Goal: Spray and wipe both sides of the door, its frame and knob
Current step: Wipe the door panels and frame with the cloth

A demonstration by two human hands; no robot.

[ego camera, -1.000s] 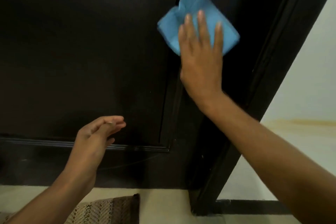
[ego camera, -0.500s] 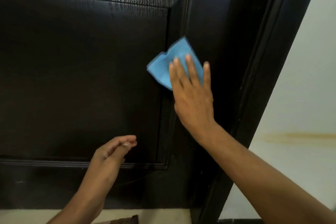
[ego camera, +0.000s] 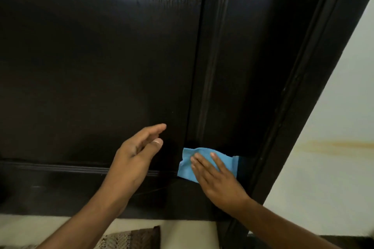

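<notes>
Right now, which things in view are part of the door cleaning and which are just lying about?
Part of the job:
- dark door
- door frame
- blue cloth, pressed flat on the door by the right hand
- left hand, free, holding nothing

Just there:
- woven mat on the floor
- white wall with a yellowish stain

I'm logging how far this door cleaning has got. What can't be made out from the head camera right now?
- Door knob and spray bottle: neither is in the head view.
- Top of the dark wooden door: cut off by the upper edge.
- Part of the blue cleaning cloth: covered by the right hand pressing it flat.
- Brown woven mat: cut off by the bottom edge and the left hand's forearm.
- Door's other side: hidden.
</notes>
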